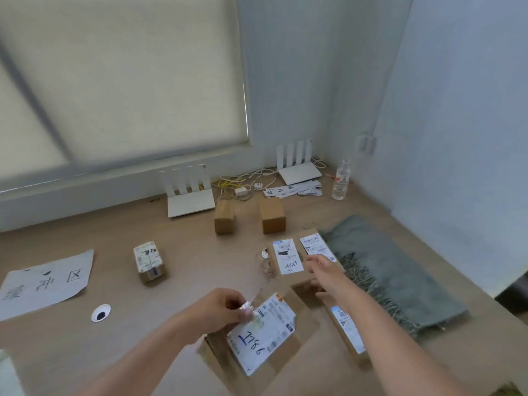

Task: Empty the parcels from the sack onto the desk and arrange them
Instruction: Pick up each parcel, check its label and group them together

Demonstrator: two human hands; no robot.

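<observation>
Head cam: my left hand (225,307) pinches the top edge of a flat brown parcel (257,338) w/ white label "7786", lying on the desk (114,352) just below it. My right hand (321,271), fingers loosely spread, gripping nothing, hovers over two labelled parcels (303,254) farther back.

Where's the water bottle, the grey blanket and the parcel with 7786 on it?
water bottle (340,181): head view, its clear body.
grey blanket (391,270): head view, middle of the cloth.
7786 parcel (264,332): head view, its white label.
</observation>
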